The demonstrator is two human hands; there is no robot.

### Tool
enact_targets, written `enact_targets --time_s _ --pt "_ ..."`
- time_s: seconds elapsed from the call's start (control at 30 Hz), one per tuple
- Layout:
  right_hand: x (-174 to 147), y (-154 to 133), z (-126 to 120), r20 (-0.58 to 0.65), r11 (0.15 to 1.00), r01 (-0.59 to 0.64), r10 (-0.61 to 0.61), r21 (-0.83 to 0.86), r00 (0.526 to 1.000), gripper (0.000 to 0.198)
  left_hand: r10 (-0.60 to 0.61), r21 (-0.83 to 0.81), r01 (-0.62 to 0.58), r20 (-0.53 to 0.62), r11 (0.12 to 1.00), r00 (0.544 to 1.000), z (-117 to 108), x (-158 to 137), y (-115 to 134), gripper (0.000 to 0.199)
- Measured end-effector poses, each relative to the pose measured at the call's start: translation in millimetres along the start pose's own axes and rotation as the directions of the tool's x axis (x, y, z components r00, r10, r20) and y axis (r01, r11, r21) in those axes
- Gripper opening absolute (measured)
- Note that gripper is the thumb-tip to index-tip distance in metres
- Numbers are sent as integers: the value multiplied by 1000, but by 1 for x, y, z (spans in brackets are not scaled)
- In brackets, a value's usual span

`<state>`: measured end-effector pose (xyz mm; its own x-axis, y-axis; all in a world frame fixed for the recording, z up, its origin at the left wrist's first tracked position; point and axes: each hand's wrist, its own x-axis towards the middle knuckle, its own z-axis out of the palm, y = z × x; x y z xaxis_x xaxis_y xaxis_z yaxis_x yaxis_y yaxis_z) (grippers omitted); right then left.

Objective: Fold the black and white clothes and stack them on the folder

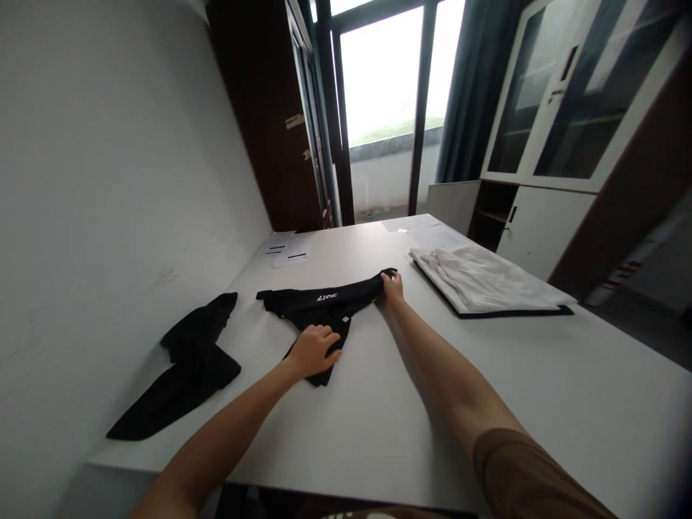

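A black garment (308, 303) with a white print and a small white tag lies on the white table in front of me. Its upper part spreads sideways and its lower part narrows toward me. My left hand (315, 350) rests on the lower part, with fingers extended and the thumb apart. At the garment's upper right corner, my right hand (393, 286) pinches the cloth between thumb and fingers. Part of the lower cloth is hidden beneath my left hand.
Another black cloth piece (189, 375) lies on the left by the wall. On the right, a white cloth (486, 277) lies over a black-edged layer. Papers (286, 249) lie at the far left of the table (346, 440), more at the far right. Cabinets stand beyond.
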<state>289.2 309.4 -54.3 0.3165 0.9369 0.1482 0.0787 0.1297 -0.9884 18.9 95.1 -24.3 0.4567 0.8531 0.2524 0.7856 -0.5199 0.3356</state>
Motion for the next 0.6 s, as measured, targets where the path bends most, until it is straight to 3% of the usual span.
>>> enact_targets --time_s 0.07,0.2,0.27,0.33,0.43,0.5,0.53,0.6 --pt "3 10 5 -35 999 -30 29 -29 999 55 15 184 -37 123 982 992 7 -9 23 40" --pt "7 27 15 -38 995 15 -19 -103 999 71 -221 207 181 195 962 955 -4 -9 39 24" --pt "9 32 19 -10 989 54 -56 -135 998 76 -173 47 166 310 985 935 -14 -8 45 24" --pt "10 35 20 18 986 92 -90 -140 996 76 -39 -247 156 422 956 906 -23 -10 58 23" --pt "10 34 21 75 992 91 -85 -82 994 78 147 -637 235 486 734 861 -30 -17 89 21" --pt "7 31 18 128 999 37 -35 -15 991 82 268 -751 261 503 607 822 -30 -20 104 27" --pt "5 28 17 147 1000 6 -8 17 989 83 313 -772 254 502 583 806 -28 -20 106 32" --pt "1 21 12 136 997 -45 37 55 990 78 282 -737 178 454 652 846 -22 -14 96 38"
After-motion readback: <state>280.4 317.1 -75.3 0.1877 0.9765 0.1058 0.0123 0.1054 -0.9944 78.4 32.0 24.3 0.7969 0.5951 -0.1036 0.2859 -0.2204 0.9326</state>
